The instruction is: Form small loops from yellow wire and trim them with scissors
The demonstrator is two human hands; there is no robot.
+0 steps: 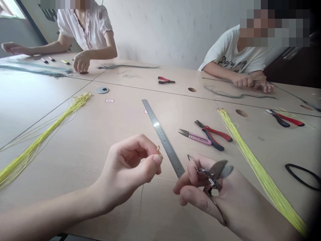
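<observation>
From where I stand, the left hand [132, 170] pinches a small gold hook [158, 150] between thumb and forefinger, above the desk [100, 124], with a thin line [141, 197] hanging below. The hook is so small, and so near the fingertips, that a loose pinch could drop it or let its point prick the skin. The line hangs free and might catch on something if the hand swings.

The right hand [200, 192] has its fingers curled around snips [217, 170], whose blades are turned back over it; a careless squeeze or twist could nick the skin. Its forearm lies just beside the right-hand yellow strands [253, 164], so a sideways sweep could drag and tangle them. The near end of the ruler [163, 137] is close to that hand too, and a knock might shift it.

The fingers hide most of the hook, and the line fades out against the desk. I can't tell whether the two are joined. The snips are blurred, and the black loop [292, 172] runs out at the right edge.
</observation>
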